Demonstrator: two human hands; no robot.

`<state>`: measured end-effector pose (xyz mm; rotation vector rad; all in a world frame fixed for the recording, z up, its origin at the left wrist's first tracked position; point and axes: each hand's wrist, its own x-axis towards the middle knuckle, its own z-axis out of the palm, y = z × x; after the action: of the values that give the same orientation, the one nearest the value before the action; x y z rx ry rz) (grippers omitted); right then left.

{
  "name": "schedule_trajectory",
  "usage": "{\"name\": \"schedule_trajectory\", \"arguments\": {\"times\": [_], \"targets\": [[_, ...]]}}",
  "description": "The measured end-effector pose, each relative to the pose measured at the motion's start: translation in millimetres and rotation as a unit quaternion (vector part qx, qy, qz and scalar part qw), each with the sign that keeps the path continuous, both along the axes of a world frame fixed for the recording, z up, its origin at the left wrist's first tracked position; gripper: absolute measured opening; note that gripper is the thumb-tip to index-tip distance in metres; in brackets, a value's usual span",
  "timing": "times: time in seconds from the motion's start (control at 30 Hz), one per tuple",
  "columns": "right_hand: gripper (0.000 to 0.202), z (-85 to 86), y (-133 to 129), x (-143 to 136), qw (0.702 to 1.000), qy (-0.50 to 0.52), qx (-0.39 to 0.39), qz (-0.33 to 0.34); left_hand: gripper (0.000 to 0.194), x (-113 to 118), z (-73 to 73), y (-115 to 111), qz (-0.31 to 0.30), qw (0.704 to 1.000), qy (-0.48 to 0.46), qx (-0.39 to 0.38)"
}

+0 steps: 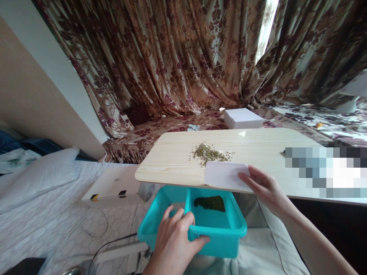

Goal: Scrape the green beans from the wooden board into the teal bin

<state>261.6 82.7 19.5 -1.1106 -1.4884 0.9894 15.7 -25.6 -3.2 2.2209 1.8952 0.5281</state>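
A turquoise bin (213, 230) with a divider sits below the table's near edge. My left hand (179, 233) grips its near rim, thumb outside and fingers over the inside. Its right compartment holds a heap of small dark green grains (211, 203). On the pale wooden table (169, 156) lies a loose spread of greenish-brown grains (209, 152). My right hand (258, 183) pinches the right end of a white card (223, 174), which rests on the tabletop at the near side of the spread. A few grains lie by the card's lower left corner.
A white box (243, 116) stands on the patterned ledge behind the table. A pale case (114, 185) lies on the bed at left, near cables. At right, a blurred-out patch covers part of the table.
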Motion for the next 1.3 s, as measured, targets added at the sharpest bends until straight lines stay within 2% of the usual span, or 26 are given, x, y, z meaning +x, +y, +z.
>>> {"name": "schedule_trajectory", "arguments": {"times": [0.1,0.23,0.33,0.57,0.73,0.97,1.13,1.23,1.3], "targets": [[0.042,2.5,-3,5,1.0,0.011,-0.013,0.009,0.026,3,0.0,1,-0.009,1.0,0.0,-0.013],[0.044,5.0,0,14,0.998,0.037,0.004,-0.054,0.029,18,1.2,3,-0.02,0.999,0.009,-0.031],[0.047,1.1,8,18,0.995,0.032,0.028,-0.086,0.033,34,-1.6,7,-0.055,0.998,0.011,-0.027],[0.048,-5.3,14,13,0.996,0.005,0.04,-0.076,0.042,58,-12.7,15,-0.102,0.995,-0.014,-0.013],[0.041,-1.5,10,3,0.997,0.009,0.038,-0.064,0.045,58,-12.4,16,-0.101,0.995,-0.009,-0.011],[0.034,-5.0,7,-1,0.998,0.01,0.042,-0.044,0.048,57,-13.8,18,-0.092,0.995,-0.002,-0.025],[0.036,-5.2,-7,-11,0.999,0.01,0.029,-0.017,0.05,60,-12.7,20,-0.089,0.995,0.01,-0.035],[0.038,-4.1,-18,-17,0.999,-0.022,0.025,0.011,0.052,60,-18.9,21,-0.087,0.995,0.026,-0.03],[0.039,-3.1,-22,-13,0.999,-0.036,0.024,0.008,0.052,56,-27.9,22,-0.082,0.996,0.032,-0.007]]}}
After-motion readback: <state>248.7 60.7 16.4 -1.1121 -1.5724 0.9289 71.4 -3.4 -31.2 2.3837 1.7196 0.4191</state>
